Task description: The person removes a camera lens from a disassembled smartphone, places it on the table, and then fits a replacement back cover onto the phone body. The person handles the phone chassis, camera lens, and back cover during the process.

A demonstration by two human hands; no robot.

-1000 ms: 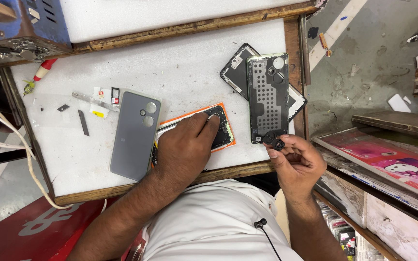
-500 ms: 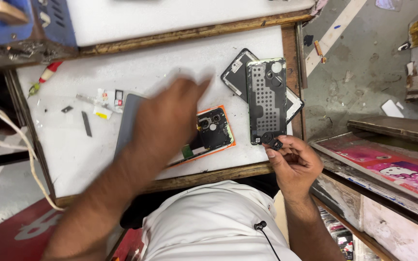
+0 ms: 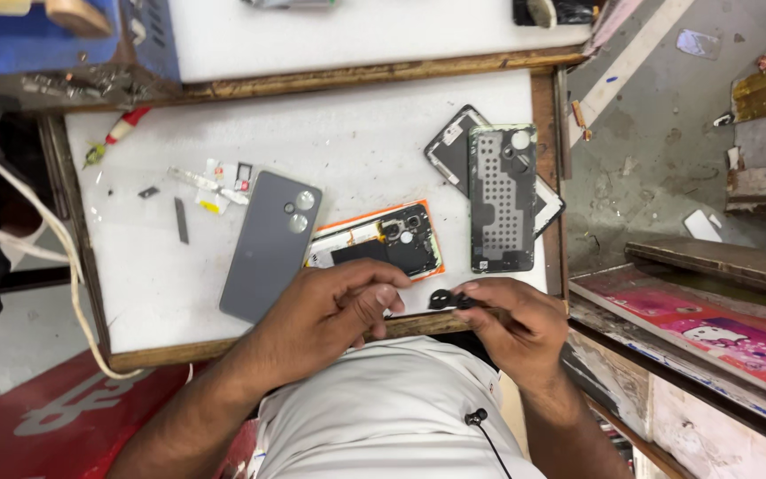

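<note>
Your right hand (image 3: 511,321) pinches a small black part (image 3: 442,299) at its fingertips, over the near table edge (image 3: 223,348). Your left hand (image 3: 334,310), fingers curled and empty, sits just beside it, below the opened phone (image 3: 379,243).

On the table (image 3: 135,293), the back cover (image 3: 269,246) lies left of the opened phone (image 3: 379,244); the inner frame (image 3: 501,198) right.

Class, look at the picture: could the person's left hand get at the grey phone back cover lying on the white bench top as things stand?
Probably yes: the left hand lies just beside the grey back cover, with nothing between them.
</note>
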